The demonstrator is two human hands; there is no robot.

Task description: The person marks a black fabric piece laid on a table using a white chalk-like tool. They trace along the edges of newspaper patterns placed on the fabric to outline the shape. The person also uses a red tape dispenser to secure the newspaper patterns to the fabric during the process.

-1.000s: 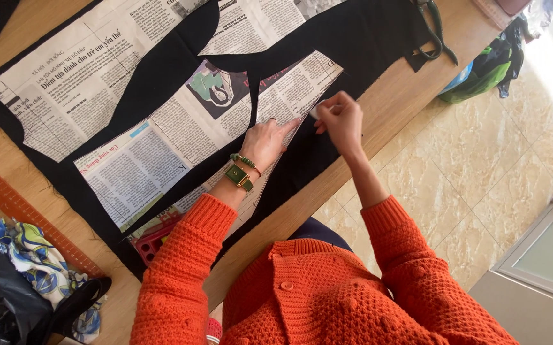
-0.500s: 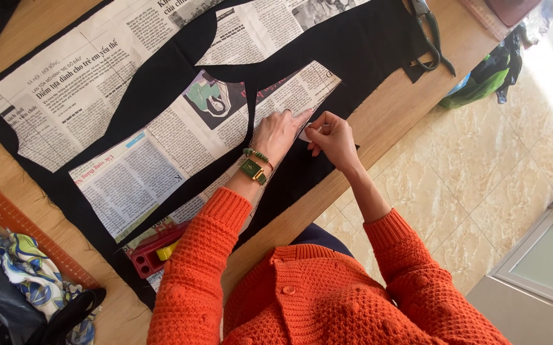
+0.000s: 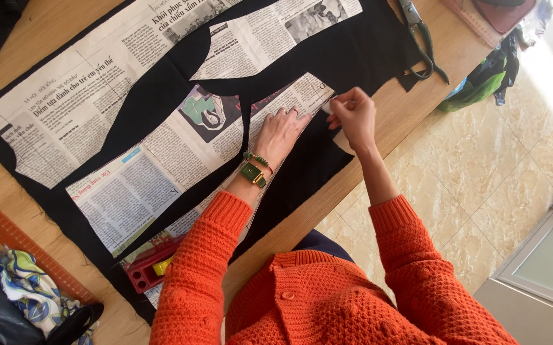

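Black fabric (image 3: 161,102) lies spread on a wooden table (image 3: 46,25), with several newspaper pattern pieces (image 3: 181,153) laid on it. My left hand (image 3: 281,133) presses flat on the right end of the middle newspaper piece, fingers apart; a green watch and bead bracelet sit on that wrist. My right hand (image 3: 353,115) is pinched on a small pale piece of chalk (image 3: 327,107) at the paper's corner edge, touching the fabric.
Scissors (image 3: 420,38) lie on the fabric's far right corner. A red ruler (image 3: 27,246) runs along the table's left side, beside patterned cloth (image 3: 15,287). A red tray (image 3: 149,268) sits near the table edge. A green bag (image 3: 481,80) rests on the tiled floor.
The view has drifted a little across the frames. Both hands stay at the right end of the middle pattern piece, the right hand lying slightly further along its edge now.
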